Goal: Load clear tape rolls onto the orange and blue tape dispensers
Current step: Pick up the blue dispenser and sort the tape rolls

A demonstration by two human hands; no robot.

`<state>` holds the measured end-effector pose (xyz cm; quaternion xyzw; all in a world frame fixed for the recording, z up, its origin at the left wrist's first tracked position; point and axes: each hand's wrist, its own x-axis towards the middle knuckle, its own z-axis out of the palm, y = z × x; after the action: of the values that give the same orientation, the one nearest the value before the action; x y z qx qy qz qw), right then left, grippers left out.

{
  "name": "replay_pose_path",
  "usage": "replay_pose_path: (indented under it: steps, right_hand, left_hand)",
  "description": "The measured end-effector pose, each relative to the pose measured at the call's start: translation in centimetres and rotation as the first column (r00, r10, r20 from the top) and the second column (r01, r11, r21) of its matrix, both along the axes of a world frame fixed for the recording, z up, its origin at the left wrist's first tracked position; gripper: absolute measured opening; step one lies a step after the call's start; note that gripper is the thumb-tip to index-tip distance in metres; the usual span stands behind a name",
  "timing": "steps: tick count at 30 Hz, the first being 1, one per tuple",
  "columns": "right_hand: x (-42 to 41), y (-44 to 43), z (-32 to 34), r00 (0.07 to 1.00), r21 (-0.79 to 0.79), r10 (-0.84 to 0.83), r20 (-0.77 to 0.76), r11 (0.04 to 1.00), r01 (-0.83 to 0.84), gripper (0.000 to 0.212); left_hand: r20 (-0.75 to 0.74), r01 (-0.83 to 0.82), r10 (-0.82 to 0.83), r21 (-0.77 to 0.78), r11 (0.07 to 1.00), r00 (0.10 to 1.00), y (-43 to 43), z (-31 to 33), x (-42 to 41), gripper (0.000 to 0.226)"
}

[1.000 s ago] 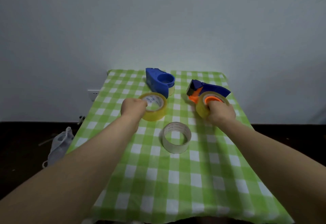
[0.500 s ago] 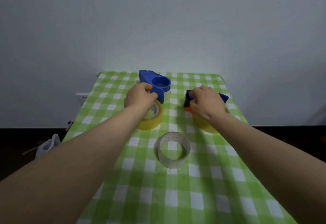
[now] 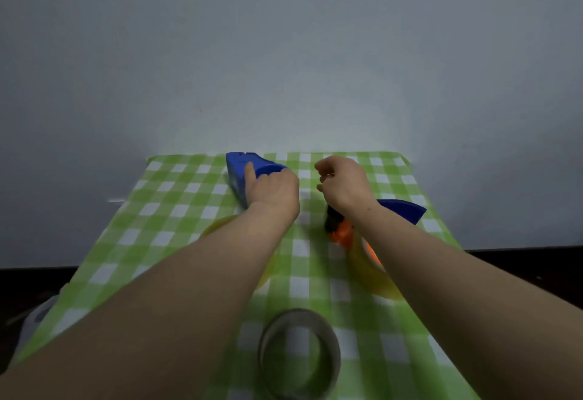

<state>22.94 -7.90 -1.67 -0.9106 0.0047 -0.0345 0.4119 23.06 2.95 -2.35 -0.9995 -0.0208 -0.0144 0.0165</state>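
My left hand grips the blue tape dispenser at the far middle of the table, thumb on its side and fingers over its round hub. My right hand hovers to the right of it with fingertips pinched together; whether a tape strip is between them cannot be made out. Below that wrist lies the orange and blue dispenser with a yellowish tape roll on its orange hub. A second yellowish roll is mostly hidden under my left forearm. A clear roll stands near the front.
Everything sits on a table with a green and white checked cloth, pushed against a pale wall. Dark floor shows on both sides, with a whitish bag down at the left.
My left hand has moved from the yellowish roll onto the blue dispenser. My right hand has lifted off the orange dispenser and moved farther away. The view has moved closer and tilted.
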Motion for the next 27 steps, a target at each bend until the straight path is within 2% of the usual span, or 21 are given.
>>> replay_pose_path:
  steps: [3,7,10,13,16,18,20,23,25,27]
  right_hand:
    - [0.7,0.0,-0.5,1.0,0.027,0.008,0.012,1.0,-0.008,0.047]
    - [0.7,-0.2,-0.2,1.0,0.044,0.008,0.015,0.999,-0.009,0.047]
    - [0.4,-0.7,-0.1,1.0,0.092,-0.025,-0.002,0.995,0.025,0.045]
    - [-0.6,-0.8,0.5,0.999,0.124,-0.037,-0.016,0.992,0.038,0.044]
    - [-2.2,-0.3,2.2,0.999,0.224,-0.034,-0.031,0.974,0.04,0.04]
    - [-3.8,0.3,3.7,0.999,0.318,-0.027,-0.041,0.947,0.039,0.031]
    - [-5.7,0.9,5.1,0.998,0.393,-0.017,-0.058,0.919,0.038,0.025]
    - [-9.4,2.0,7.2,0.989,0.508,0.046,-0.139,0.861,0.031,0.022]
    - [-12.1,3.1,8.2,0.969,0.62,0.124,-0.213,0.784,0.036,0.03]
    - [-14.7,4.2,9.0,0.956,0.685,0.196,-0.218,0.729,0.007,0.033]
  left_hand:
    - [-0.024,0.013,-0.012,0.047,0.999,1.0,-0.2,-0.8,1.1,0.012]
    - [0.023,0.03,-0.032,0.069,0.997,0.999,-0.2,-1.1,1.5,0.019]
    - [0.097,-0.008,0.013,-0.06,0.998,0.995,0.2,-0.1,1.9,0.027]
    - [0.13,-0.042,0.087,-0.313,0.949,0.988,1.0,2.3,1.0,0.033]
    - [0.156,-0.022,0.137,-0.577,0.817,0.978,1.9,4.8,-0.9,0.029]
    - [0.177,0.024,0.137,-0.692,0.721,0.975,2.5,6.5,-3.0,0.026]
    - [0.207,0.082,0.129,-0.773,0.629,0.97,3.2,7.9,-5.5,0.025]
    - [0.217,0.132,0.156,-0.893,0.43,0.964,4.2,9.4,-9.6,0.02]
    - [0.177,0.107,0.183,-0.935,0.338,0.967,4.8,9.8,-12.5,0.011]
    - [0.142,0.092,0.208,-0.968,0.234,0.968,5.4,10.1,-15.3,0.006]
